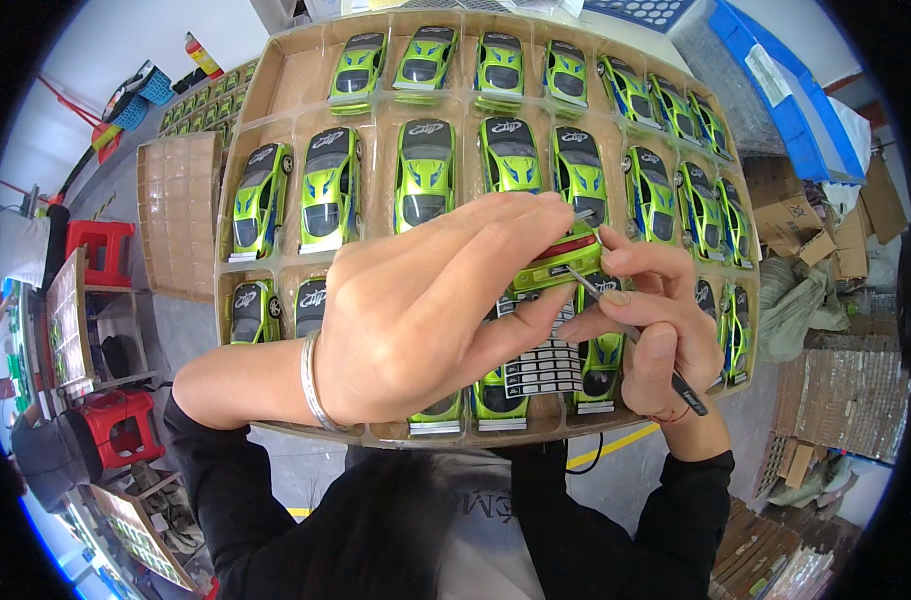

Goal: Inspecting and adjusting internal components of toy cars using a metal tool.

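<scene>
Over the cardboard tray [276, 75] of green toy cars, the left hand [426, 310] grips one green car [551, 265] by its rear while the right hand [656, 320] pinches tweezers [626, 325] at it, sticker sheet [544, 355] beneath, seemingly mid-batch.

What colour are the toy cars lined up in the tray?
The toy cars are bright green with blue flame-like markings and dark windows, best seen in the head view.

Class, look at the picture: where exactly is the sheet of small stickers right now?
In the head view, the sticker sheet lies centre-right on the tray of green toy cars, just beneath the left hand and right hand.
</scene>
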The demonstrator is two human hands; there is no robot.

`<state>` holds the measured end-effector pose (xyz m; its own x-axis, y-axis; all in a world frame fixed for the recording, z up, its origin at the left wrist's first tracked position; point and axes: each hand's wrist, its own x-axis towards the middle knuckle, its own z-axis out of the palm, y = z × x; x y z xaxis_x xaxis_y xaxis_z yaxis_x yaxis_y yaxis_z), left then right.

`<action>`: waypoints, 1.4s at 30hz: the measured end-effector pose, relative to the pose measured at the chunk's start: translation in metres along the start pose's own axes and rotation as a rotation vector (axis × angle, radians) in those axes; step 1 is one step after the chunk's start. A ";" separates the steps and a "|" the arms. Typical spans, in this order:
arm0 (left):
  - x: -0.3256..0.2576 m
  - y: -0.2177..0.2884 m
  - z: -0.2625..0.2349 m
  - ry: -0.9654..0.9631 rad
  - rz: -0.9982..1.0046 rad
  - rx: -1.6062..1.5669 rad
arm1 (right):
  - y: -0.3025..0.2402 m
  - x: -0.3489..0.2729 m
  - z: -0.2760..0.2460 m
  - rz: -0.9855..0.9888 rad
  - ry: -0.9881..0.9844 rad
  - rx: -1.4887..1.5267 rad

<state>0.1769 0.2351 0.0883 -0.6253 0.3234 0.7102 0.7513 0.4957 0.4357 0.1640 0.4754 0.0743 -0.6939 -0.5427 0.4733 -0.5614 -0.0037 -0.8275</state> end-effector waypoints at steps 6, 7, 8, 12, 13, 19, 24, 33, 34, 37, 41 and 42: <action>-0.001 -0.001 0.001 0.011 0.017 -0.002 | -0.001 0.001 0.000 -0.018 -0.001 -0.017; -0.001 -0.003 0.002 0.017 0.039 0.004 | -0.002 0.001 0.000 -0.013 0.005 -0.024; 0.000 -0.003 0.003 0.017 0.039 0.002 | -0.002 0.001 0.001 -0.011 0.006 -0.025; -0.001 -0.001 0.005 0.048 0.072 0.006 | -0.005 0.003 -0.003 0.002 -0.032 -0.084; -0.002 -0.001 0.004 0.036 0.073 0.010 | -0.006 0.003 -0.004 0.023 -0.088 -0.134; 0.000 -0.003 0.003 0.027 0.104 0.021 | -0.007 0.002 -0.004 0.029 -0.079 -0.114; -0.001 -0.004 0.006 0.059 0.093 0.002 | -0.006 0.002 -0.004 0.018 -0.074 -0.122; -0.005 -0.006 0.002 0.027 0.182 0.070 | -0.011 0.006 -0.005 0.023 -0.088 -0.125; -0.005 -0.005 0.000 0.008 0.189 0.074 | -0.012 0.006 -0.006 0.028 -0.097 -0.135; -0.003 -0.003 -0.013 -0.133 0.212 0.073 | -0.010 0.009 -0.011 -0.045 -0.046 -0.031; -0.004 0.001 -0.014 -0.151 0.202 0.083 | -0.009 0.004 -0.015 -0.025 0.038 0.124; -0.001 0.000 -0.015 -0.159 0.202 0.065 | -0.012 0.003 -0.018 -0.013 0.077 0.147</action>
<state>0.1806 0.2226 0.0952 -0.4936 0.5412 0.6808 0.8521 0.4577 0.2540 0.1602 0.4885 0.0909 -0.7227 -0.4763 0.5009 -0.5022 -0.1359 -0.8540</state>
